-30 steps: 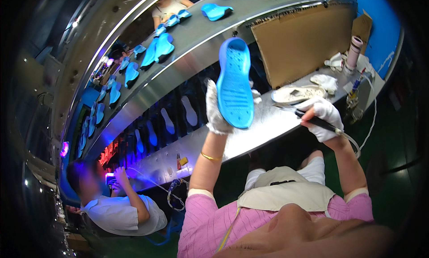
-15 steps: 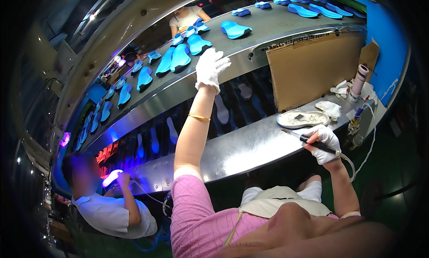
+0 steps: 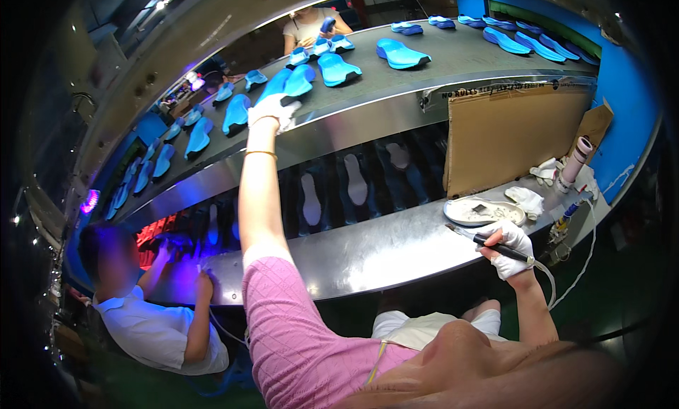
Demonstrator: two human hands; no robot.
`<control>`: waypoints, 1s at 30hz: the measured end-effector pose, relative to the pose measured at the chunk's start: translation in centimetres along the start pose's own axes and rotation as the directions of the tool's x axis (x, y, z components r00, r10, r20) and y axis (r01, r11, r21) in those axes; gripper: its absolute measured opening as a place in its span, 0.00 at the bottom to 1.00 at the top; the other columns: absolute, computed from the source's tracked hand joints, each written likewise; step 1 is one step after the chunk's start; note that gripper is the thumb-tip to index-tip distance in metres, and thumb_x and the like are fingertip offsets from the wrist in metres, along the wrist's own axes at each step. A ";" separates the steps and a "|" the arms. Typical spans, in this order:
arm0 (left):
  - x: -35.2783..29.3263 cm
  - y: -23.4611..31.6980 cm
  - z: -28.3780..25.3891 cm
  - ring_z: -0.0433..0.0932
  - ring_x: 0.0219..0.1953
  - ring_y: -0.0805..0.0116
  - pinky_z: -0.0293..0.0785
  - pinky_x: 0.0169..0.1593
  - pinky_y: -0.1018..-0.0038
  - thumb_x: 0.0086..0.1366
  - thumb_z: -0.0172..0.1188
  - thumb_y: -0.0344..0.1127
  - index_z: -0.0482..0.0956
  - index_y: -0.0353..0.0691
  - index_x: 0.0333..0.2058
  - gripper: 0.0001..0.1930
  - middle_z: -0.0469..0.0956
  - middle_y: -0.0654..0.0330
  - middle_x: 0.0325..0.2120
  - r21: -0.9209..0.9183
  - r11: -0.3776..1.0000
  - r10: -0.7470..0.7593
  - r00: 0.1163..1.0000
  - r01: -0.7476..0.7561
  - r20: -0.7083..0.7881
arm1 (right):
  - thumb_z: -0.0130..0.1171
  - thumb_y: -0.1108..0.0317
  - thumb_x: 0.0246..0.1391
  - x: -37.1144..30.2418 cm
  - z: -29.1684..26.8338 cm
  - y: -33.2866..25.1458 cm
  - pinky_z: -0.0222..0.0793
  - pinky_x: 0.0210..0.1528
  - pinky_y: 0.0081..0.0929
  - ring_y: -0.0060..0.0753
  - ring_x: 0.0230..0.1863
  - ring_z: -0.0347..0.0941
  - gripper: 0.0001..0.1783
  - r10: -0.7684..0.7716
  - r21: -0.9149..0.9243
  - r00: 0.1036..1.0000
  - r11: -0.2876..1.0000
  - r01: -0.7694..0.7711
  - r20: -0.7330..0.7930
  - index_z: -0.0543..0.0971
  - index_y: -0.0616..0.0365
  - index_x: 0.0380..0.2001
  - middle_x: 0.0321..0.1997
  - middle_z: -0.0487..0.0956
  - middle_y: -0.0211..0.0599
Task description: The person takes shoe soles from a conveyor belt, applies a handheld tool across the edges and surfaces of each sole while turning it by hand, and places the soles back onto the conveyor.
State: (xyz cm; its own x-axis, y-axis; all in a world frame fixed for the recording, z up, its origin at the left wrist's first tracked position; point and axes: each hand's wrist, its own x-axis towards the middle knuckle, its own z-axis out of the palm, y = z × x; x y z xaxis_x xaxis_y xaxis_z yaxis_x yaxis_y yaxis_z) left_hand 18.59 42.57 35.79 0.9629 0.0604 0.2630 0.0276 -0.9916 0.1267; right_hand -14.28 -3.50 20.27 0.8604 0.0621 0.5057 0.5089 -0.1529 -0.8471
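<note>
My left hand (image 3: 271, 113), in a white glove, reaches over the near edge of the conveyor belt (image 3: 382, 83). It is at the near end of a long blue shoe sole (image 3: 274, 85), partly covering it; its fingers look apart, though slightly blurred. A second blue sole (image 3: 299, 80) lies just right of it. In my right hand (image 3: 506, 248), whose glove leaves fingertips bare, is a black-handled tool (image 3: 506, 248) with a thin metal tip and a pale cord. The tip points left, just below a pale shoe sole (image 3: 484, 211) on the metal ledge (image 3: 396, 250).
More blue soles (image 3: 403, 54) lie along the belt. A cardboard sheet (image 3: 520, 136) leans against the machine beside a pink bottle (image 3: 576, 161) and white gloves (image 3: 525, 200). Dark soles stand in the lower opening. A co-worker (image 3: 155, 324) works at left; another person (image 3: 311, 30) is beyond the belt.
My left hand has moved left and down along the belt to the long blue sole. My right hand still holds the black-handled tool. The co-worker's hand has reached into the lower opening.
</note>
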 end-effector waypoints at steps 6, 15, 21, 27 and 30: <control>-2.0 -6.9 -0.9 0.74 0.55 0.56 0.55 0.64 0.50 0.57 0.54 0.66 0.79 0.57 0.52 0.29 0.78 0.59 0.51 0.140 0.966 -0.197 0.970 0.217 -0.140 | 0.67 0.84 0.45 -0.4 0.3 0.5 0.70 0.38 0.19 0.21 0.32 0.73 0.11 0.088 -0.017 0.996 0.996 -0.088 0.005 0.77 0.58 0.29 0.31 0.77 0.32; -7.0 -6.0 0.5 0.76 0.46 0.55 0.71 0.54 0.66 0.50 0.73 0.40 0.80 0.39 0.43 0.22 0.79 0.53 0.42 -0.222 0.920 0.088 0.722 -0.323 -0.687 | 0.67 0.84 0.46 -0.4 1.6 0.3 0.71 0.39 0.16 0.17 0.35 0.75 0.12 0.237 0.161 0.971 0.959 -0.234 0.001 0.78 0.59 0.33 0.35 0.81 0.32; -18.2 1.7 -1.9 0.77 0.46 0.60 0.68 0.57 0.67 0.60 0.68 0.42 0.77 0.33 0.46 0.22 0.80 0.56 0.43 -0.705 0.489 -0.175 0.734 -0.514 -0.656 | 0.65 0.85 0.46 -1.8 1.1 0.9 0.70 0.43 0.17 0.18 0.38 0.72 0.13 0.116 0.100 0.993 0.989 -0.112 -0.034 0.78 0.58 0.33 0.38 0.78 0.30; -23.3 4.6 -5.9 0.73 0.48 0.54 0.71 0.53 0.59 0.69 0.48 0.54 0.75 0.33 0.46 0.26 0.74 0.47 0.50 -0.714 -0.624 0.127 0.860 -0.319 -0.495 | 0.62 0.85 0.49 -3.2 1.1 0.6 0.69 0.39 0.16 0.15 0.35 0.71 0.11 0.291 0.274 0.956 0.922 -0.273 -0.027 0.79 0.60 0.35 0.37 0.79 0.30; -25.6 7.4 -0.8 0.70 0.41 0.59 0.71 0.45 0.66 0.68 0.47 0.54 0.75 0.38 0.33 0.22 0.71 0.53 0.41 -0.744 -0.659 0.451 0.850 0.112 -0.271 | 0.63 0.83 0.50 -3.9 1.1 0.4 0.68 0.37 0.14 0.14 0.34 0.70 0.08 0.334 0.306 0.942 0.900 -0.310 -0.027 0.79 0.62 0.35 0.36 0.79 0.30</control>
State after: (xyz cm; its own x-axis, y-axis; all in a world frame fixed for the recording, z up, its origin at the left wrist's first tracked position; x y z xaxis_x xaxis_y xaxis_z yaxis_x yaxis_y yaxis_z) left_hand -6.08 33.81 30.76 0.7586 -0.3648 0.5399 -0.1098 0.7451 0.6578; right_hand -17.37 -2.70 17.81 0.9800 -0.0188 0.1979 0.1985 0.1453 -0.9693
